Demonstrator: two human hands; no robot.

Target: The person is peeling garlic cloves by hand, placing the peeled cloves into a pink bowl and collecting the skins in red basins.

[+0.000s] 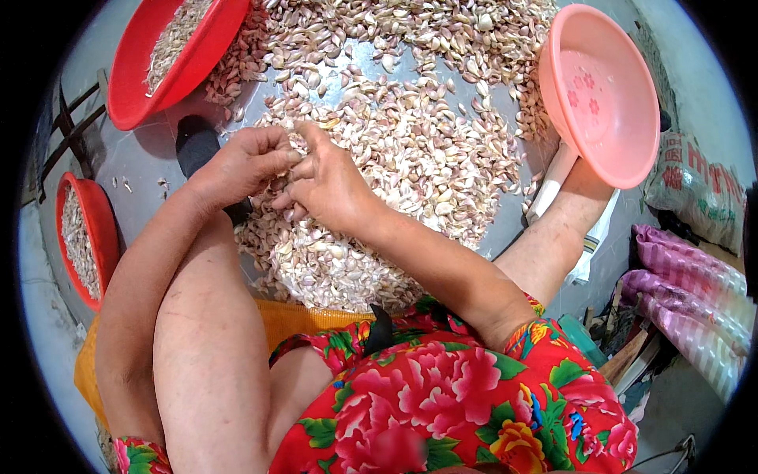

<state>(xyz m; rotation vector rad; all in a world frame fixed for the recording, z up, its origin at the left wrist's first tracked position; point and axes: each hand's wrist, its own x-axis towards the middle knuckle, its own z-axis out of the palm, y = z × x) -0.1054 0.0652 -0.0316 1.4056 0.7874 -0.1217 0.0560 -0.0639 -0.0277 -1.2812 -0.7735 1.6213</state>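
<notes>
A wide heap of loose garlic cloves, whitish and pinkish, spreads over the grey floor between my legs. Above its left part my two hands meet, fingertips close together. My left hand is closed, thumb and forefinger pinched toward the right hand. My right hand has its fingers curled in, the forefinger bent forward beside the left fingertips. Whatever the fingers hold is too small and too covered to tell from the cloves behind. Beside my left foot a red basin stands tilted, with pale garlic pieces inside.
A smaller red basin with pale pieces stands at the left. A pink basin leans at the upper right by my right foot. Printed sacks and striped pink bags lie at the right. Yellow mesh edges the heap near me.
</notes>
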